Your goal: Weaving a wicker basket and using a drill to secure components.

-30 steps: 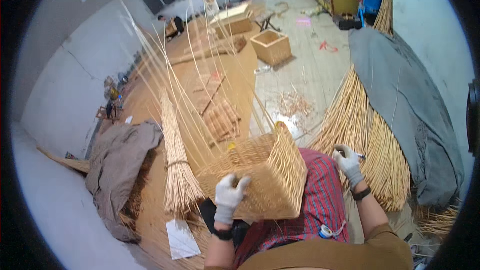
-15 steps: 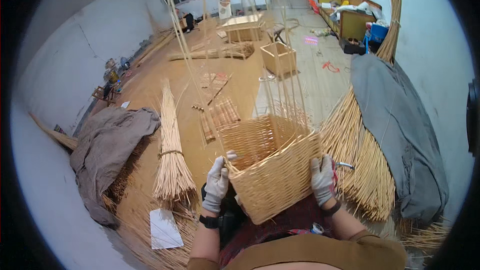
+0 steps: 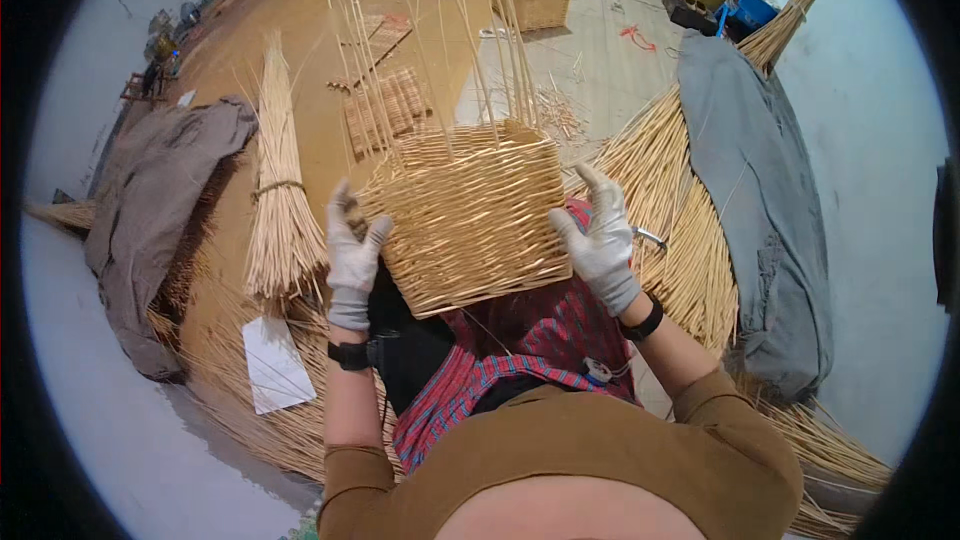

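Note:
A half-woven wicker basket stands tilted in front of my lap, its near wall facing me and long upright stakes rising from its rim. Both my hands wear pale work gloves. My left hand grips the basket's left corner, with its thumb at the near wall and its fingers bent along the side. At the right edge, my right hand has its fingers spread, the thumb close to the wicker; whether it touches cannot be made out. Over my lap lies a red and blue plaid cloth.
Bundled straw-coloured rods stand at left beside a brown-grey cloth. More rods lie at right under a grey cloth. A hooked tool is near my right hand. A finished-looking box basket and woven mats are ahead.
The basket has turned so its near wall faces me more squarely. My right hand's fingers have opened away from the basket's side. The whole view has tipped downward.

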Motion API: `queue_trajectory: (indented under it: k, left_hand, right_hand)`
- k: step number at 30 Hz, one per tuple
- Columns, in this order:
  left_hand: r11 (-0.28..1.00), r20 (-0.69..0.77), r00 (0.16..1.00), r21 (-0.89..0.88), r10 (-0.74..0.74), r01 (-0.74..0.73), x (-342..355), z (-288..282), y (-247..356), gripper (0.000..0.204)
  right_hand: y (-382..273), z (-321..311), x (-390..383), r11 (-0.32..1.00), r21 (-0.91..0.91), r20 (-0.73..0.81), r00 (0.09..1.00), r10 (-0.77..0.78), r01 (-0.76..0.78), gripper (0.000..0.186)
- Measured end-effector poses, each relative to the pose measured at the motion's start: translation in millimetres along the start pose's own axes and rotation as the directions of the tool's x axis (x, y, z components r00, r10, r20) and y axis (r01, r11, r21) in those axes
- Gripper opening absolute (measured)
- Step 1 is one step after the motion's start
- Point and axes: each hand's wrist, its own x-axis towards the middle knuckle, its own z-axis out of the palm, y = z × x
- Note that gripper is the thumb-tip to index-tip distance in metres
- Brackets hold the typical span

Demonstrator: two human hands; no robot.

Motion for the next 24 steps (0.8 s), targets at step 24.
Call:
queue_trajectory:
  k: [24]
  left_hand:
    - [0.87, -0.028, 0.943, 0.396, 0.331, -0.293, -29.5, -0.2, 39.8, 0.033]
  right_hand:
    - [-20.1, -59.1, -73.9, 0.92, 0.113, 0.953, 0.22, -0.207, 0.375, 0.051]
